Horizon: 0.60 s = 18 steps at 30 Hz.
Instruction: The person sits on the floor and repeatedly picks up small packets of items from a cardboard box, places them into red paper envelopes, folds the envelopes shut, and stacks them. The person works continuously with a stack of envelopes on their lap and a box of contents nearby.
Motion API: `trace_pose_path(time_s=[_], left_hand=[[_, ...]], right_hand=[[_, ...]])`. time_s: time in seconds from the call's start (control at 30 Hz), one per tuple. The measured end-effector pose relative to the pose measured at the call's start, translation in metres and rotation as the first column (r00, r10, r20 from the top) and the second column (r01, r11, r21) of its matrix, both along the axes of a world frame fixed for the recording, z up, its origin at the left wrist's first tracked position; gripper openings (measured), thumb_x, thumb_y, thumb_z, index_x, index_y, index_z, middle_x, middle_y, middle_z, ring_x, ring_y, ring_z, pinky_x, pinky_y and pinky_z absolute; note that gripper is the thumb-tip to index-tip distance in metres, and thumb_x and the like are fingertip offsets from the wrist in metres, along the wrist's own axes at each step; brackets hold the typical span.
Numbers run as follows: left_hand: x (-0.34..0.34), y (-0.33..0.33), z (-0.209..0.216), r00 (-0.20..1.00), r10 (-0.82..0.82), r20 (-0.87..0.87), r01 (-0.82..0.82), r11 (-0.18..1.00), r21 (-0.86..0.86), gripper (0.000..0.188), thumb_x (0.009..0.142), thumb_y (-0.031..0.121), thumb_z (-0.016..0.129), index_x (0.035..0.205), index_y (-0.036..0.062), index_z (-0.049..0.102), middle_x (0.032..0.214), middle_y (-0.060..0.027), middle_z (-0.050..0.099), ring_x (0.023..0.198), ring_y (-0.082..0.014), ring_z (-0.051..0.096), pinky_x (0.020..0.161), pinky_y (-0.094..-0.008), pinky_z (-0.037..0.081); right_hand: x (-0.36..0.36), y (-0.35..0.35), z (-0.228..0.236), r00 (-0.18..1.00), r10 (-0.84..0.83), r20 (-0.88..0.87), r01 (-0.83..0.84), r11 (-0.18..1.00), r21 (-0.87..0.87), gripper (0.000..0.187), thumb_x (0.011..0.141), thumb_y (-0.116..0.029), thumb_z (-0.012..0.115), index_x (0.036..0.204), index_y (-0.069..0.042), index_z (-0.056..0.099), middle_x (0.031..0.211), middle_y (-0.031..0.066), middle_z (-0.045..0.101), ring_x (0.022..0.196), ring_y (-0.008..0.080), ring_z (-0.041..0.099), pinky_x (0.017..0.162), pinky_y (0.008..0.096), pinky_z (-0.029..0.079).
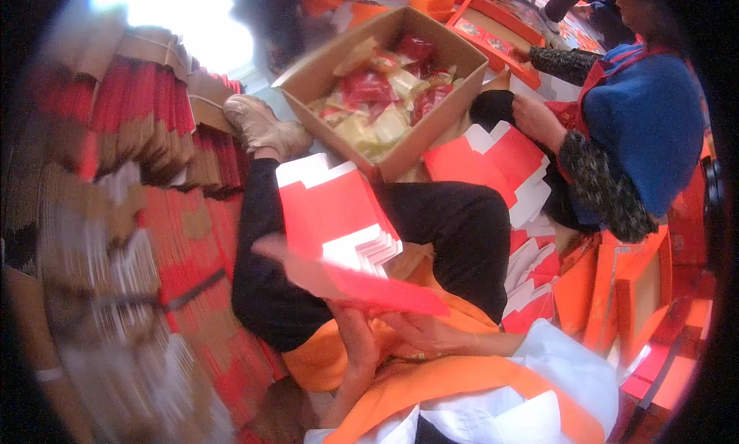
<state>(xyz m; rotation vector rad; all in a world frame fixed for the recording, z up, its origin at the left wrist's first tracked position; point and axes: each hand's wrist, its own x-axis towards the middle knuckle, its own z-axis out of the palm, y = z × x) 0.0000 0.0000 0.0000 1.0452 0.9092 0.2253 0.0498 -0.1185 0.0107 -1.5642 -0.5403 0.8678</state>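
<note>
Nearest, the left hand (356, 345) and the right hand (422, 335) hold one red card (377, 288) above the lap; its folding, blurred, I cannot judge. Beyond it, a pile of flat cards (327, 213) lies on the legs, so much work seems left. Farther, an open carton (431, 140) holds wrapped packets (385, 98).

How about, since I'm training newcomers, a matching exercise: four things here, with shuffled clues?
Things
1. Open brown cardboard box
2. Thin red cardboard piece
3. Stacked red-and-white cardboard blanks
4. Beige shoe

Clues
A. Left of the box
B. At the left hand and right hand
C. Between box and piece
D. Around red and yellow packets

Pairs: 1-D; 2-B; 3-C; 4-A
</note>
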Motion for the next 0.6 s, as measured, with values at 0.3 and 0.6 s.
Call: trace_pose_path(time_s=[0.3,0.6], left_hand=[[-0.006,0.013,0.021,0.994,0.109,0.017,-0.11,0.981,0.162,0.022,0.09,0.011,0.049,0.105,-0.0046,0.05,0.095,-0.0083,0.058,0.082,-0.0143,0.055,0.073,-0.0268,0.045],[-0.065,-0.008,0.014,0.958,-0.257,0.129,0.237,0.959,0.153,0.063,0.085,0.013,0.054,0.133,0.0013,0.014,0.119,-0.014,0.045,0.109,-0.0205,0.046,0.092,-0.0339,0.037]], right_hand=[[0.02,-0.018,0.046,0.93,0.298,-0.216,-0.281,0.954,0.105,0.032,0.093,-0.026,0.043,0.112,-0.003,0.055,0.092,0.0128,0.061,0.091,0.0193,0.058,0.08,0.0286,0.045],[0.07,-0.007,0.027,0.85,0.056,0.523,-0.037,0.998,-0.046,0.041,0.078,-0.018,0.06,0.115,-0.003,0.05,0.115,0.0137,0.052,0.11,0.0317,0.046,0.093,0.0378,0.037]])
